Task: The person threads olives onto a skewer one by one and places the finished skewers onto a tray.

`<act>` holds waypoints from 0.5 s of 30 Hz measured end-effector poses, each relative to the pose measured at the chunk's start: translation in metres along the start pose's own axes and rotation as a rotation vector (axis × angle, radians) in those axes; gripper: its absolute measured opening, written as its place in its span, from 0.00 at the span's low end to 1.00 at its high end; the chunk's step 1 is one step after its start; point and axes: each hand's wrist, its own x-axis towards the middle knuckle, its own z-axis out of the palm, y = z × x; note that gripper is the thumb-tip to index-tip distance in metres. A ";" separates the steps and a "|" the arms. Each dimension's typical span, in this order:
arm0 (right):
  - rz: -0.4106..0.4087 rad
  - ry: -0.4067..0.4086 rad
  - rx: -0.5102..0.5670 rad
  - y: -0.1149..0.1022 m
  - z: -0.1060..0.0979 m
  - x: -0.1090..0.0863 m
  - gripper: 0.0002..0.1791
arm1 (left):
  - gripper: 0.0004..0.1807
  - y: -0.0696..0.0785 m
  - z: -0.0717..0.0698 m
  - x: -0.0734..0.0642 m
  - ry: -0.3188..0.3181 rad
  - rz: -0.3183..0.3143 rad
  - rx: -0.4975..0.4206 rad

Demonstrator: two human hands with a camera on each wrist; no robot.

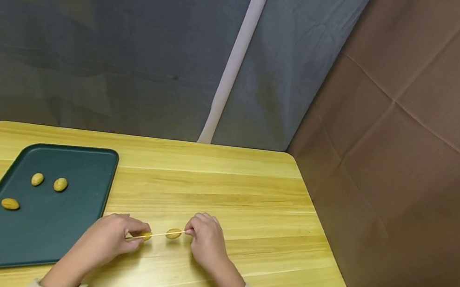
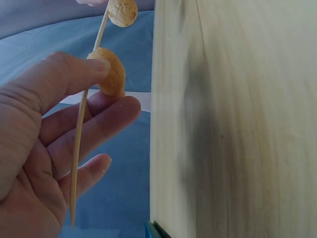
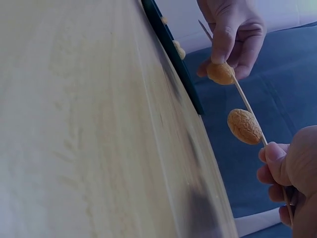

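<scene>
A thin wooden skewer is held above the table between both hands. My right hand grips it near one end, with fingers curled round it in the right wrist view. A wrinkled, yellow-brown oval piece, like a small fried puff, sits on the skewer just beyond that hand. With thumb and fingers my left hand pinches a second such piece, which is on the skewer too. The skewer's pointed end passes that piece and runs across the left palm.
On the left of the wooden table lies a dark green tray. Three more oval pieces rest on it: one piece near its left rim, another piece and a third piece farther back. A grey curtain hangs behind.
</scene>
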 end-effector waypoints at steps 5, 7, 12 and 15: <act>0.010 -0.010 0.004 -0.002 0.000 0.000 0.06 | 0.12 0.002 -0.001 0.000 -0.001 -0.004 0.012; 0.012 -0.011 0.005 -0.003 0.000 0.000 0.06 | 0.12 0.003 -0.001 0.000 0.001 0.007 0.014; 0.007 -0.010 0.003 -0.005 -0.001 0.000 0.06 | 0.13 0.003 -0.001 0.001 -0.003 0.021 0.019; 0.000 -0.006 0.006 -0.006 -0.001 0.000 0.06 | 0.13 0.004 0.000 0.002 -0.007 0.024 0.021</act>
